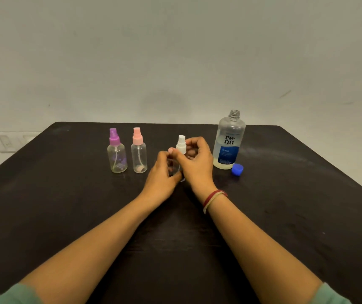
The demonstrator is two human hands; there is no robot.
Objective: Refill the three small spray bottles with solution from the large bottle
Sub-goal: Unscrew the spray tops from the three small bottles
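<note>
Three small clear spray bottles stand on the black table (pixel 66 216). The purple-capped bottle (pixel 117 151) is at the left, with the pink-capped bottle (pixel 139 151) beside it. The white-capped bottle (pixel 180 145) stands in the middle between my hands. My left hand (pixel 162 170) is wrapped around its clear body, and my right hand (pixel 195 160) pinches its white spray top. The large clear solution bottle (pixel 228 141) with a blue label stands uncapped to the right, holding a little liquid. Its blue cap (pixel 237 169) lies by its base.
A pale wall rises behind the table's far edge. A white switch plate (pixel 13 142) shows on the wall at the left. A red and beige band circles my right wrist (pixel 214 199).
</note>
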